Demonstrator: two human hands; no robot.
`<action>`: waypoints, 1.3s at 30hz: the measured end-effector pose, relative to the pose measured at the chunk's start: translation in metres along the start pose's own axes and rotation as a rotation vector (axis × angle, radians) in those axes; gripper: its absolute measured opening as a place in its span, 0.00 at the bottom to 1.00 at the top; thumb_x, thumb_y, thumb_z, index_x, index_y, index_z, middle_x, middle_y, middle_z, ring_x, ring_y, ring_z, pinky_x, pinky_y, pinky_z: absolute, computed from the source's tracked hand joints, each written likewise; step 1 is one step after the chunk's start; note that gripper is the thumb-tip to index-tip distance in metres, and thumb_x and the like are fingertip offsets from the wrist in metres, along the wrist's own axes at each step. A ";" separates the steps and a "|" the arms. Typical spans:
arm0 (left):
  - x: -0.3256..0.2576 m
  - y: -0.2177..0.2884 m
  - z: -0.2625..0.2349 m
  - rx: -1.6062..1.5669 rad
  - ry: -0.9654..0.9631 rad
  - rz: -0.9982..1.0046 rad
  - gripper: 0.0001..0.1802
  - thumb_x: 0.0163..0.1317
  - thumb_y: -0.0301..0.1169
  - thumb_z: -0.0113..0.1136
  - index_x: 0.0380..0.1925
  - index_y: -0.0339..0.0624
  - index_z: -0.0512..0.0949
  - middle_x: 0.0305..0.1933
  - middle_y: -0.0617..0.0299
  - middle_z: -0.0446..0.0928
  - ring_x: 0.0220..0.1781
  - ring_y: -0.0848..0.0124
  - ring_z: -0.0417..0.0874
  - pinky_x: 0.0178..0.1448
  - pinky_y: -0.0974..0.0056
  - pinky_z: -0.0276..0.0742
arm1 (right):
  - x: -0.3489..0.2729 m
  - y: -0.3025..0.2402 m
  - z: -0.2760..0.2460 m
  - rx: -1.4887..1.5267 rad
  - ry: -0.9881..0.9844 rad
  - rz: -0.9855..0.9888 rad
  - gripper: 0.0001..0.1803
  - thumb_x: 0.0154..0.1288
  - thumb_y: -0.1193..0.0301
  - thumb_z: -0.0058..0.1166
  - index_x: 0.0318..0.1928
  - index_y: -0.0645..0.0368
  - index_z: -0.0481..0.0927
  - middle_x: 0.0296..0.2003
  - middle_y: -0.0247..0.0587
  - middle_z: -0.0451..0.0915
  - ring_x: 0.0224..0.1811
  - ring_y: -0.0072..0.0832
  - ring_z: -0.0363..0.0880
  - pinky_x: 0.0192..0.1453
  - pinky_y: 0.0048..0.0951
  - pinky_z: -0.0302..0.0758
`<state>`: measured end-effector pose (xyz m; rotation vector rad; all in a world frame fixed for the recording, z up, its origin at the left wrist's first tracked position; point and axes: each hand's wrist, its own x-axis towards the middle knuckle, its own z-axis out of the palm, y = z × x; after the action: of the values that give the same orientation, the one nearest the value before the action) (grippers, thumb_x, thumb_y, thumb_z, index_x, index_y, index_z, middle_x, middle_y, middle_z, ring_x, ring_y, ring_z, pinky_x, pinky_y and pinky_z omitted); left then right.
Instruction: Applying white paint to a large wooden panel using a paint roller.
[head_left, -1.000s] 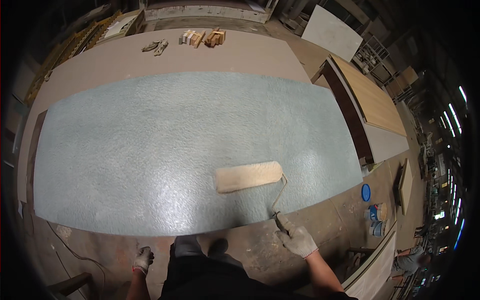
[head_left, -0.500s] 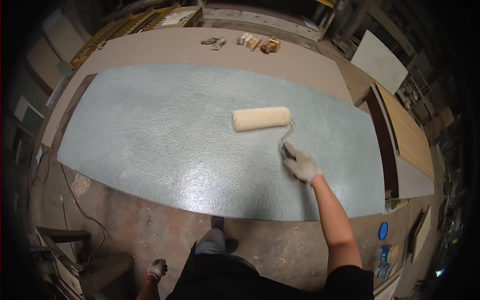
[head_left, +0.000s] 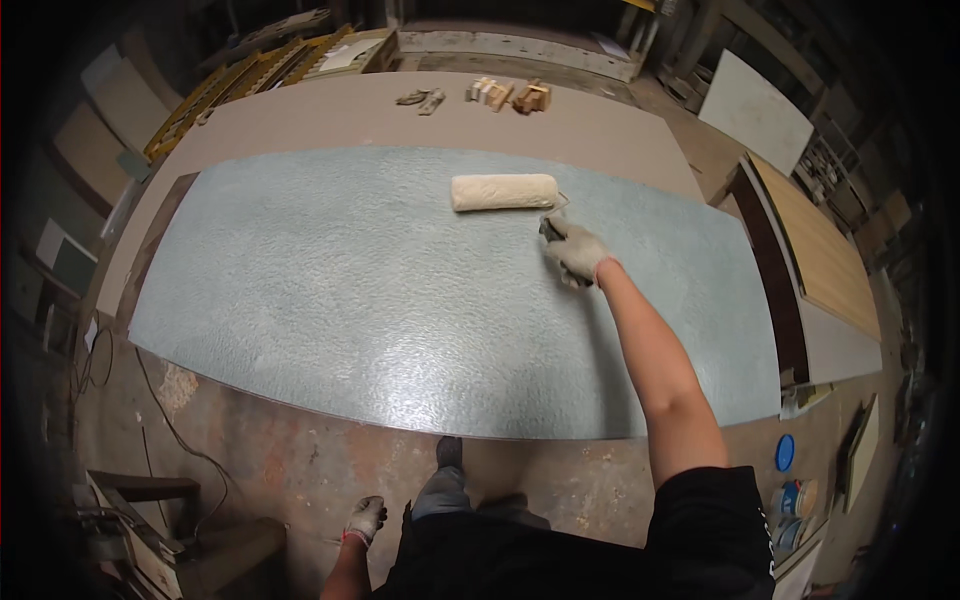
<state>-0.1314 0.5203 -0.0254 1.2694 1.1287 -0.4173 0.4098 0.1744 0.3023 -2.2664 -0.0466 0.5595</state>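
Fingers [head_left: 565,245] of my gloved right hand [head_left: 575,252] clamp the roller [head_left: 503,192] handle, arm outstretched so it lies flat on the wet panel [head_left: 330,290] (left hand [head_left: 364,520] hangs loosely curled, holding nothing).

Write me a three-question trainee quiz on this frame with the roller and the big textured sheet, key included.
1. True or false: the right hand grips the handle of the paint roller.
2. Where does the roller sleeve lie? A) on the bare floor B) on the blue-grey textured sheet, toward its far edge C) on the small wooden blocks
3. Fill in: the left hand hangs low beside the body, wears a glove and holds ____.

Key: 1 true; 2 B; 3 nothing
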 end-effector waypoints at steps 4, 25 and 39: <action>0.003 -0.002 0.024 0.084 -0.042 0.004 0.18 0.70 0.44 0.63 0.50 0.43 0.79 0.31 0.62 0.81 0.26 0.71 0.80 0.27 0.65 0.73 | -0.146 0.068 -0.026 -0.042 0.079 0.060 0.39 0.65 0.66 0.55 0.78 0.46 0.65 0.30 0.40 0.81 0.19 0.23 0.77 0.25 0.31 0.75; 0.003 0.011 0.205 0.434 -0.149 -0.132 0.15 0.68 0.42 0.60 0.45 0.42 0.79 0.29 0.62 0.78 0.26 0.70 0.78 0.27 0.64 0.72 | -0.207 0.340 -0.160 -0.297 0.381 0.104 0.35 0.67 0.60 0.55 0.75 0.51 0.70 0.60 0.58 0.82 0.41 0.40 0.88 0.56 0.37 0.80; 0.015 0.048 0.303 0.151 -0.029 -0.115 0.16 0.69 0.47 0.62 0.40 0.46 0.75 0.26 0.60 0.78 0.23 0.70 0.79 0.24 0.65 0.70 | 0.112 0.309 -0.314 -0.220 0.326 0.123 0.38 0.63 0.71 0.45 0.76 0.45 0.67 0.45 0.54 0.87 0.20 0.35 0.83 0.29 0.40 0.80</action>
<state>0.0435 0.2691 -0.0453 1.3291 1.1657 -0.6148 0.5953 -0.2334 0.2274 -2.5619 0.2044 0.2510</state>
